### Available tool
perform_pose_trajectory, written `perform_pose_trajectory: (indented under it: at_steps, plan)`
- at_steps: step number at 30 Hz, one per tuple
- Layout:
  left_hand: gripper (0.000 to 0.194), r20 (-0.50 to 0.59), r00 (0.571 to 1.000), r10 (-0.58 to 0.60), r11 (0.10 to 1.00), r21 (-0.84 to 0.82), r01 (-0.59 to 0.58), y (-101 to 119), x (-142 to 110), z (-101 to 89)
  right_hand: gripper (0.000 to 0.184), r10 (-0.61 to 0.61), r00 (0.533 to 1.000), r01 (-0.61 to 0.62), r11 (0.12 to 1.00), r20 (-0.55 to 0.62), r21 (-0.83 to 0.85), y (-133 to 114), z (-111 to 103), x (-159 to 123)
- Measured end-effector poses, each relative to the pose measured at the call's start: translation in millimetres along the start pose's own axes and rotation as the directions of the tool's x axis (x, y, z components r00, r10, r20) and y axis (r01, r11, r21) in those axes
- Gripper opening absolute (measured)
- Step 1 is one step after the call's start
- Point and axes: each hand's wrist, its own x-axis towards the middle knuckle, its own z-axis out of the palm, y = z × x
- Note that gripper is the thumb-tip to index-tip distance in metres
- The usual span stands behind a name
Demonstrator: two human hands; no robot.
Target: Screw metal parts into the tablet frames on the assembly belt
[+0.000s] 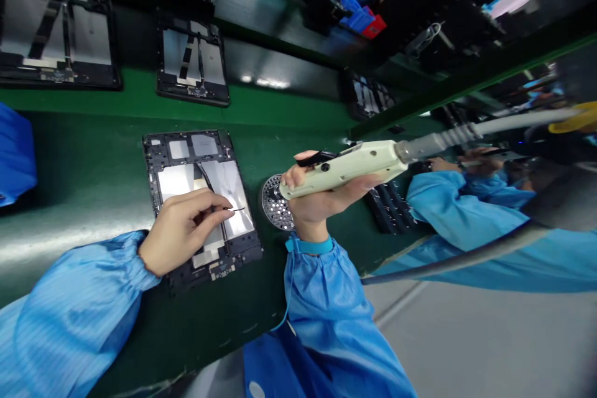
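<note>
Head cam: tablet (226,180) under L hand (184,224), thin strip (238,208) prob. in pinch.

Smooth plastic tool (357,166), glossy cloth sleeve (329,298)

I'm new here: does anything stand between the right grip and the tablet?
Seen from above, the round dish lies on the table between the right grip and the tablet; the left grip hides part of the tablet.

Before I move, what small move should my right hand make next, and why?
Perhaps the right hand could lift the cream driver away from the round perforated plate: its nose overlaps that plate in view, while the left hand pinches something thin and dark over the opened tablet.
</note>
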Motion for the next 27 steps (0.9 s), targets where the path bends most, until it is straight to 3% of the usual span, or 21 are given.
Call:
perform_pose_trajectory:
  at_steps: [8,16,24,27]
  plan:
    - [0.003,-0.012,1.0,-0.001,1.0,-0.002,0.001,-0.2,-0.2,1.2,0.081,0.004,1.0,-0.004,1.0,0.013,-0.025,1.0,-1.4,-1.6]
    - [0.005,-0.032,0.999,0.027,0.999,-0.016,-0.027,1.3,0.9,0.0,0.081,0.017,0.999,-0.017,1.0,-0.045,0.001,3.9,2.5,-2.5]
    - [0.008,-0.03,1.0,-0.007,0.999,-0.048,0.006,2.7,-0.2,2.0,0.09,0.017,0.997,-0.018,1.0,-0.078,-0.008,2.9,0.6,-0.4]
    - [0.009,-0.071,0.995,-0.067,0.997,-0.051,0.064,-1.6,3.0,-5.7,0.089,0.019,0.997,-0.016,0.999,-0.069,0.051,1.4,-2.0,-1.3]
